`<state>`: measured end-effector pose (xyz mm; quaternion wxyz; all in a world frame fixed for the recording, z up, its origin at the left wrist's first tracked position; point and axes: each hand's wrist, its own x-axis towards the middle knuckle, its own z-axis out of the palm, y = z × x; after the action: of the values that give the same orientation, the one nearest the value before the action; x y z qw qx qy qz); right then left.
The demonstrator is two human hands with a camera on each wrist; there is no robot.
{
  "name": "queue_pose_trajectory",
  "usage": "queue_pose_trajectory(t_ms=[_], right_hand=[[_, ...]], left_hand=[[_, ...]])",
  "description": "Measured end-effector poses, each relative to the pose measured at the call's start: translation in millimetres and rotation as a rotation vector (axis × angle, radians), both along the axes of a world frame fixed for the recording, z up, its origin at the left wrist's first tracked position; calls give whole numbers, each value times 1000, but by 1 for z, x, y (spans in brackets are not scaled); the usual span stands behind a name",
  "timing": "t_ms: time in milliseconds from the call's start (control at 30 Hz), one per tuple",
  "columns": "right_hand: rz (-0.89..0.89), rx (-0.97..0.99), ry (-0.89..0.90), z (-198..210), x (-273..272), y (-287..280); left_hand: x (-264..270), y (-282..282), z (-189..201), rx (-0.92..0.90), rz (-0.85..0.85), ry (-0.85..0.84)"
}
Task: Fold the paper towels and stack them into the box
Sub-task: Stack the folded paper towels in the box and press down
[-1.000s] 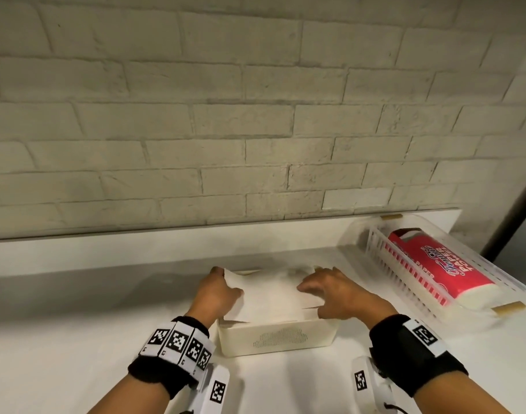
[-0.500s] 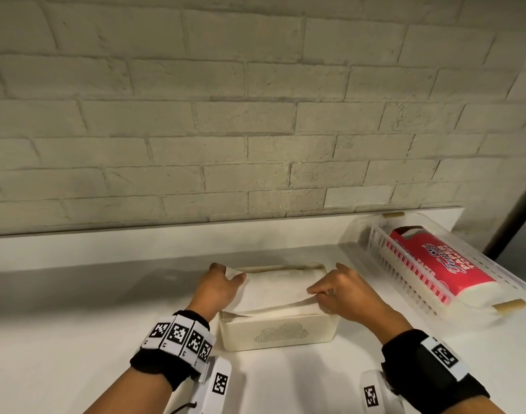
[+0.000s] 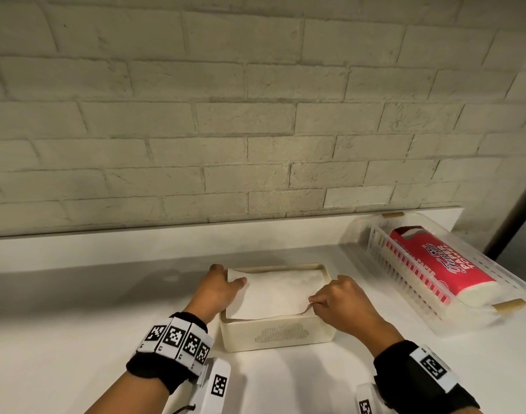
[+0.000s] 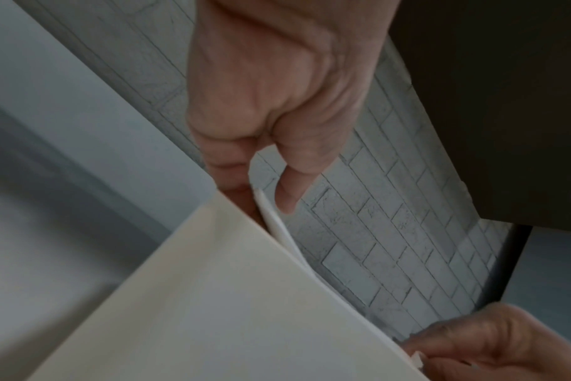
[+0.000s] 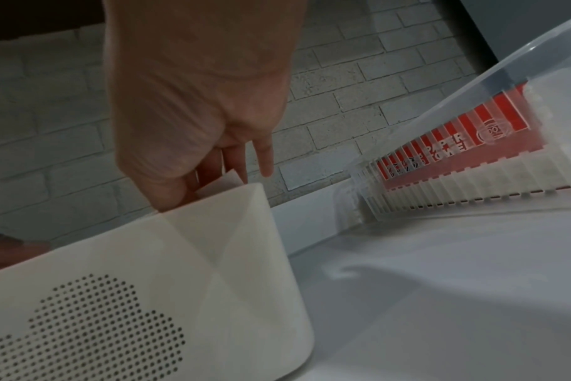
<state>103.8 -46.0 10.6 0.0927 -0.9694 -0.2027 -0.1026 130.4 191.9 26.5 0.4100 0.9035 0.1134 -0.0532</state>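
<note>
The folded paper towel (image 3: 275, 292) lay on top in the box (image 3: 278, 333), left hand (image 3: 218, 286) pinching its far-left corner, right hand (image 3: 342, 303) pinching the near-right edge — light, limp, probably tear-prone, best held by 2 opposite corners.

I count one cream box (image 3: 278, 334) on the counter (image 3: 76, 339), and every other place here is given from it. One folded paper towel (image 3: 273, 294) shows on top inside it; I cannot tell how many lie beneath. Two hands are at the box: one left hand (image 3: 218, 289) at its left edge, one right hand (image 3: 343, 303) at its right. To the right of the box, I count one clear basket (image 3: 405, 282) holding one red paper towel pack (image 3: 435, 264).
</note>
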Motion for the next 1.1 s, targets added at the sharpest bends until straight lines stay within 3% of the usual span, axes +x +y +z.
queue_pose_trajectory(t_ms=[100, 167, 233, 367, 533, 600, 733, 967, 1100], right_hand=[[-45, -3, 137, 0, 1, 1], [-58, -61, 166, 4, 4, -2], [-69, 22, 218, 9, 8, -3], [-74, -39, 182, 17, 22, -12], [-71, -207, 278, 24, 33, -8], [-75, -225, 327, 23, 36, -8], [-91, -269, 401, 23, 37, -6], [-107, -266, 361, 23, 25, 1], [-196, -40, 324, 29, 11, -10]], left_hand=[[-2, 0, 1, -20, 12, 17], [-3, -1, 3, 64, -3, 10], [-3, -3, 5, 157, -16, 6], [-2, -5, 5, 295, -59, 2], [-13, -5, 2, 750, -169, -146], [-13, -5, -2, 838, -247, -225], [-10, -3, -5, 1012, -403, -147], [-14, -1, -4, 1089, -437, -29], [-30, 1, 5, 981, -351, -195]])
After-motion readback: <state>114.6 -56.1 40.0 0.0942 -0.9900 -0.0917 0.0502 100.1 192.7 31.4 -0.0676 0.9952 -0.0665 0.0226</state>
